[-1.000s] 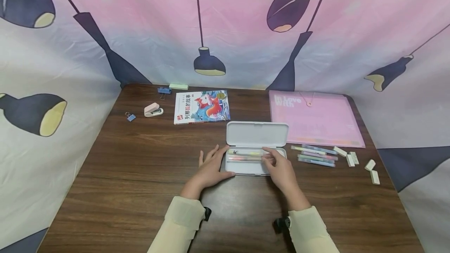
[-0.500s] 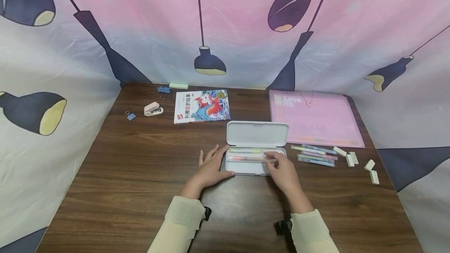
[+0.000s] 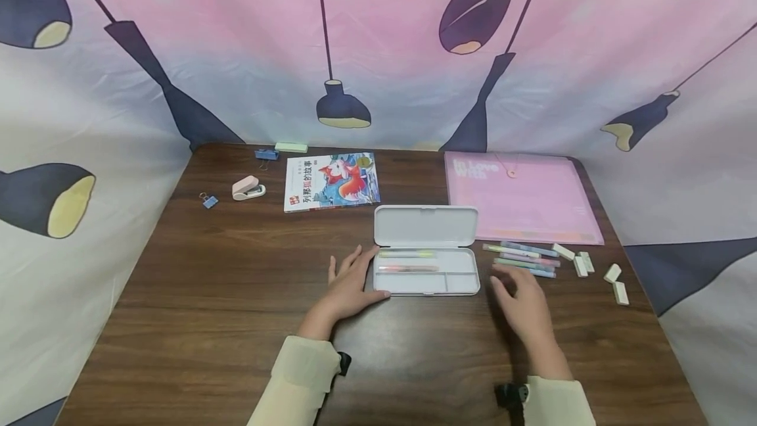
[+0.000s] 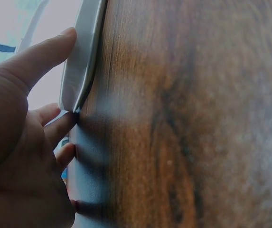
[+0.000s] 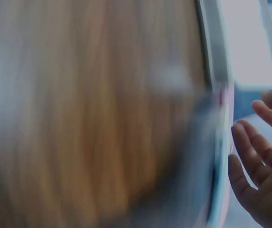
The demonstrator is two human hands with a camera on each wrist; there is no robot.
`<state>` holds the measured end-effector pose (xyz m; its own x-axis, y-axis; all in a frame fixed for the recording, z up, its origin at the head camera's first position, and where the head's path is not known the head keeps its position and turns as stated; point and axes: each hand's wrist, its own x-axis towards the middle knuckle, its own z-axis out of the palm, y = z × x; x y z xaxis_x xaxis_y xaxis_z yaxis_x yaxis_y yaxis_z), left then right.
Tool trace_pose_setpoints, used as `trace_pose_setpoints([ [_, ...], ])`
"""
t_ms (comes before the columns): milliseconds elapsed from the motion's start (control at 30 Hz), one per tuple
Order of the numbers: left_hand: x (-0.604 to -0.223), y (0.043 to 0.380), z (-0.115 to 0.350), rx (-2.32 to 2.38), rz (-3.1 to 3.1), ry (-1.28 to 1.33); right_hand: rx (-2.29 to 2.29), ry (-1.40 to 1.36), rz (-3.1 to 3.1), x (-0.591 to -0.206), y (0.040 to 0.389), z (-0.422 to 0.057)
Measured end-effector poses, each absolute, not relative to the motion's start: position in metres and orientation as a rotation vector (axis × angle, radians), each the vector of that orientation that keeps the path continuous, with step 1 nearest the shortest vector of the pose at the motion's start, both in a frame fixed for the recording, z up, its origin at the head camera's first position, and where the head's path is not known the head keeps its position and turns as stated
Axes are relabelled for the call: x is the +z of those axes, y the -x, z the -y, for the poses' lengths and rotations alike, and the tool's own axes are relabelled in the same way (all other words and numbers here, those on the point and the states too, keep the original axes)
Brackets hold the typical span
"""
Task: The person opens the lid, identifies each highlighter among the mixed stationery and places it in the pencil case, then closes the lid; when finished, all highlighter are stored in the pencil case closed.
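A white pencil case [image 3: 461, 283] lies with its lid [image 3: 426, 225] raised. Inside it are a yellow-marked pen [image 3: 408, 254] and an orange-marked pen [image 3: 408, 269]. My left hand [image 3: 347, 289] rests at its left end, fingers spread, the thumb against the front corner. In the left wrist view that thumb touches the case wall [image 4: 84, 52]. Right of the case, my right hand [image 3: 525, 304] hovers beside several pastel pens [image 3: 520, 261], fingers loosely bent and holding nothing. The right wrist view is blurred, with the fingers [image 5: 249, 142] apart from each other.
Several white erasers [image 3: 580, 266] lie right of the pens. Behind them is a pink document folder [image 3: 526, 199]. A fox storybook [image 3: 332, 181], a stapler [image 3: 248, 188], blue binder clips [image 3: 267, 154] and a pale green block [image 3: 291, 147] stand along the back left.
My right hand has let go of the orange-marked pen in the case and moved right to the loose pens. The left hand stays at the case. The head view has shifted slightly.
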<state>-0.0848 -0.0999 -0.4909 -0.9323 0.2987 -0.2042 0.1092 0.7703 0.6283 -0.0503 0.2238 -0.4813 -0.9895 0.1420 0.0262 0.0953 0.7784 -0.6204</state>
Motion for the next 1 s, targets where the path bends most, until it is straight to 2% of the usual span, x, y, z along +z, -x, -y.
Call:
trace_pose_setpoints([
  [233, -0.493, 0.083, 0.103, 0.916, -2.684, -0.321, 0.85, 0.492, 2.977, -0.482, 0.042, -0.268],
  [333, -0.492, 0.083, 0.103, 0.914, -2.68, -0.317, 0.843, 0.535, 3.056, -0.48, 0.042, -0.276],
  [1000, -0.489, 0.085, 0.101, 0.92, -2.665, -0.313, 0.833, 0.572, 3.146, -0.477, 0.038, -0.266],
])
